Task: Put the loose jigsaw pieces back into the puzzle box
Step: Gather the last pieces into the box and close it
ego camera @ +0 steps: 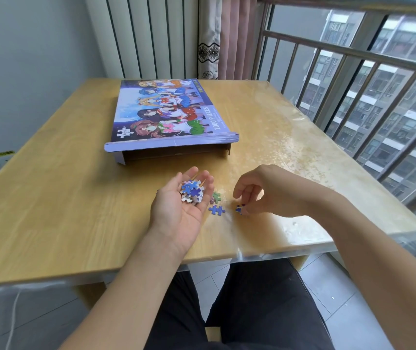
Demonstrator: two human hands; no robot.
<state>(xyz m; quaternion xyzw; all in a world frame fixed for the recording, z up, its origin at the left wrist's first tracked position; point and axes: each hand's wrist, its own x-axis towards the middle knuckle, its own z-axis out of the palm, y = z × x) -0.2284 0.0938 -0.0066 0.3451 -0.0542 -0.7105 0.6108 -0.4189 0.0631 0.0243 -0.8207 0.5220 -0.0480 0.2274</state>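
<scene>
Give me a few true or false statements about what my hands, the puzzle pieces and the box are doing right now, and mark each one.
1. The left hand lies palm up, cupping a pile of pieces. True.
2. The right hand is resting on the puzzle box. False: it pinches a blue piece at the table surface, apart from the box.
3. Loose pieces lie on the table between the hands. True: a blue one and a green one.
4. The box stands on the floor. False: it lies on the table.
</scene>
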